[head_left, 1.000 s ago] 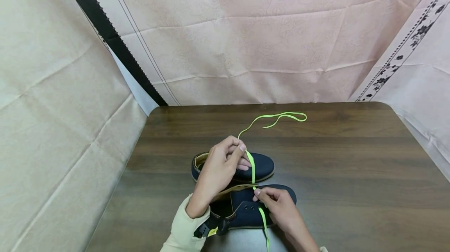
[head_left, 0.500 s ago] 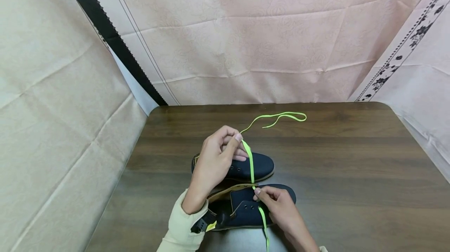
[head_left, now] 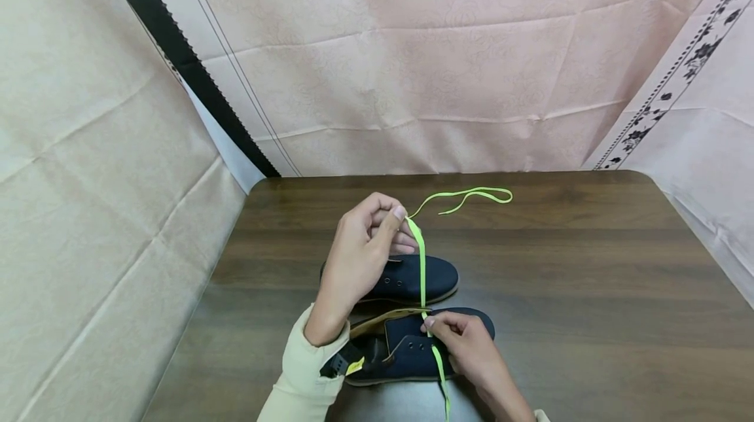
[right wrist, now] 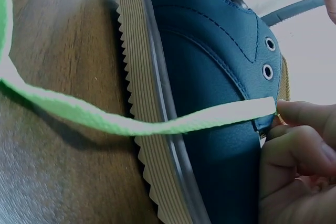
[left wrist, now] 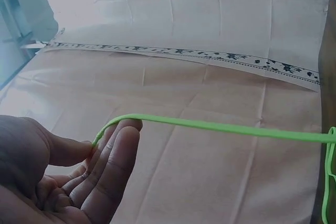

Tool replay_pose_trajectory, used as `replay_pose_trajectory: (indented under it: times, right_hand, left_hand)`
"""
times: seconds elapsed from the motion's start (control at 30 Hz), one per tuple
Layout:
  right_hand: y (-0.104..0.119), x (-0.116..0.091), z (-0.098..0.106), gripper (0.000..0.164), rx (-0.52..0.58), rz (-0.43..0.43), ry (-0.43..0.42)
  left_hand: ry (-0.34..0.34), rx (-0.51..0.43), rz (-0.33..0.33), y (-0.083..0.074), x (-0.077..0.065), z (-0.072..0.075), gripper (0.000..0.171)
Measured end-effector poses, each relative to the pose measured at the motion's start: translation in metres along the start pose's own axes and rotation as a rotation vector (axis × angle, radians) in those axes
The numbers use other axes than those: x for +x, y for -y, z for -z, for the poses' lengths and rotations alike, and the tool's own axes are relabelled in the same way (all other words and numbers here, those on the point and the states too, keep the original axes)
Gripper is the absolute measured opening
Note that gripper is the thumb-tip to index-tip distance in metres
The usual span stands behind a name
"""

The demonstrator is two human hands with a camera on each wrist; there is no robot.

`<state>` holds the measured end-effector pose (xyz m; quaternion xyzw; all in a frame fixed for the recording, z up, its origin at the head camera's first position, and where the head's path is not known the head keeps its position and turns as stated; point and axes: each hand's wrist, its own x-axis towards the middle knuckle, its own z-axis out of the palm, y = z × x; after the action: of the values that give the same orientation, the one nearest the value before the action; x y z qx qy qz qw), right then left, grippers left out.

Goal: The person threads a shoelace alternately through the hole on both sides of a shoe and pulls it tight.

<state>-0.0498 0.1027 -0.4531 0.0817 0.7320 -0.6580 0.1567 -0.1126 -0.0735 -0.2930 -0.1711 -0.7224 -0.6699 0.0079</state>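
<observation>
My left hand (head_left: 362,245) pinches a bright green flat shoelace (head_left: 421,265) between thumb and index finger and holds it up above the far shoe. From there the lace runs taut down to the near dark blue shoe (head_left: 406,363). My right hand (head_left: 471,347), fingers curled, pinches at the lacing edge of this shoe, thumb tip on the lace where it crosses. In the right wrist view, the lace (right wrist: 210,118) comes out beside the fingertips and hangs over the side of the shoe (right wrist: 210,61). Two metal eyelets (right wrist: 268,72) show without lace.
A matching dark blue shoe (head_left: 438,278) lies just behind the near one, partly hidden by the left hand. The lace's loose end (head_left: 501,192) is looped on the wooden table (head_left: 589,265). Pale patterned cloth (head_left: 442,82) hangs behind and beside the table.
My left hand has moved up and away from the near shoe, and the taut stretch of lace has lengthened. The right hand and both shoes have stayed in place.
</observation>
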Motion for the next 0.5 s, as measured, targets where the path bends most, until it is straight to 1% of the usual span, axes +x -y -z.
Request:
replay_pose_trajectory:
  times: [0.07, 0.2, 0.37, 0.5]
  right_hand:
    - [0.000, 0.000, 0.000, 0.017, 0.015, 0.006, 0.018]
    - [0.001, 0.000, 0.001, 0.017, -0.004, 0.021, 0.029]
    - [0.001, 0.002, 0.003, 0.018, -0.029, 0.041, 0.036]
    - [0.000, 0.001, 0.003, 0.018, -0.002, 0.046, 0.042]
  left_hand:
    - [-0.001, 0.003, -0.013, -0.003, 0.003, 0.001, 0.014]
    - [0.000, 0.016, -0.033, -0.006, 0.010, 0.002, 0.014]
    - [-0.017, -0.016, -0.042, -0.008, 0.018, 0.003, 0.014]
    - [-0.028, -0.041, -0.049, -0.011, 0.022, 0.002, 0.015]
